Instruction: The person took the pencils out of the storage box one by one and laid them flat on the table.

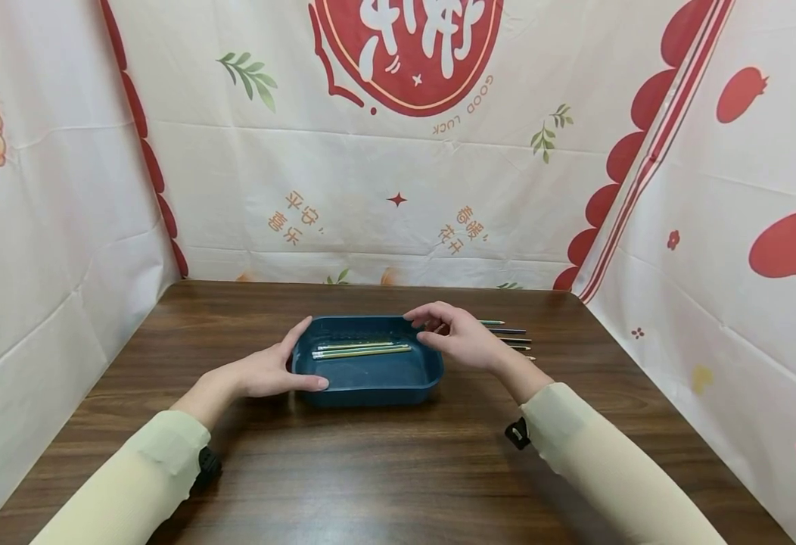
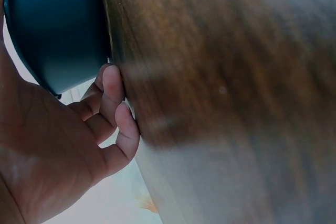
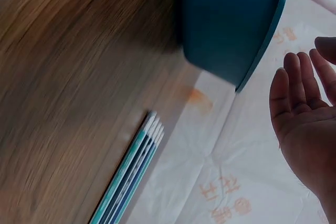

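A dark blue rectangular box (image 1: pixel 371 396) with an open top stands on the table, a few striped pencils (image 1: pixel 360 352) lying lengthwise on its floor. My left hand (image 1: pixel 265 371) grips the left end, thumb over the near rim and fingers around the far corner. Over the box's right end hovers my right hand (image 1: pixel 462 337), its fingers loosely bent and nothing seen in them. In the right wrist view that hand (image 3: pixel 307 114) is apart from the box wall (image 3: pixel 231 19). More pencils (image 3: pixel 131 166) lie side by side on the table to the right, partly hidden by my right hand in the head view.
The brown wood-grain table (image 1: pixel 371 477) reaches back to a printed white cloth (image 1: pixel 371 166), which also hangs along the left and right sides. Dark wrist devices sit under both sleeves.
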